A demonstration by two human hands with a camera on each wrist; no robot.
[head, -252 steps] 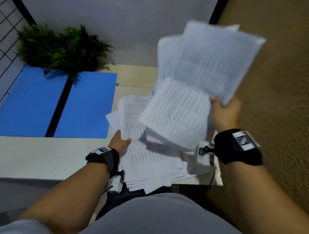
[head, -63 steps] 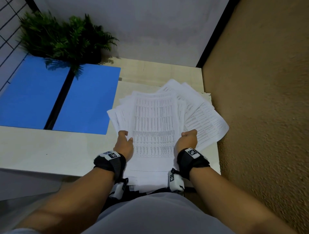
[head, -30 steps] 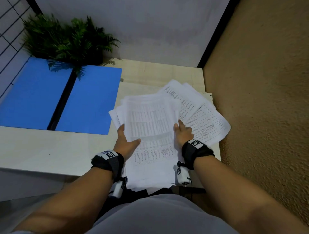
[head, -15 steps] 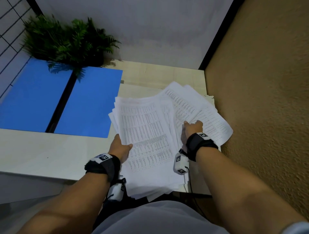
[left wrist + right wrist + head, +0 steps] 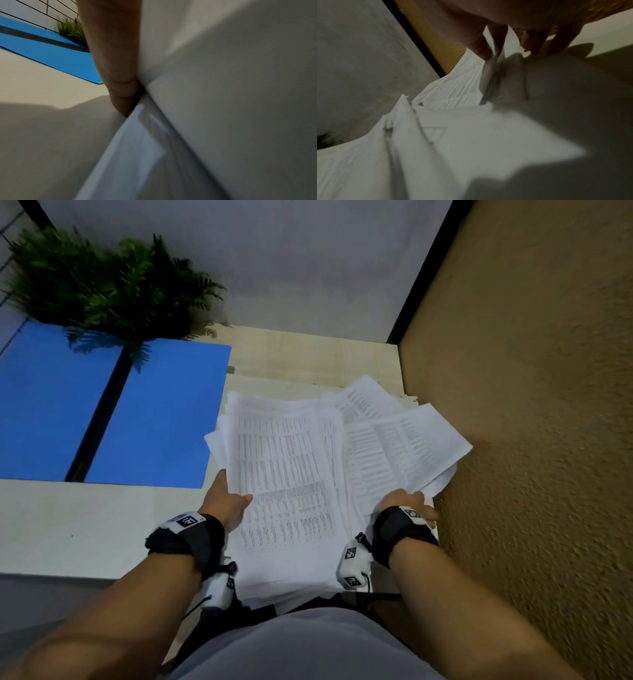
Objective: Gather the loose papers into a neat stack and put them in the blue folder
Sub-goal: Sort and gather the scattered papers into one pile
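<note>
Nearest the body, the loose papers (image 5: 291,474) overhang the front edge of the table (image 5: 85,525) — thin, limp sheets, light singly but likely slippery against one another, so best taken at opposite side edges and squared by tapping. The left hand (image 5: 224,501) pinches the main pile's left edge, thumb on top. The right hand (image 5: 406,503) curls over the near edge of a fanned batch skewed to its right; the wrist view shows fingers (image 5: 530,40) threaded among sheet edges. Right of that grip the brown wall (image 5: 531,440) crowds close. Left of the left hand lies bare tabletop, then the open blue folder (image 5: 154,416) — ample room. Beyond, a plant (image 5: 102,285).
</note>
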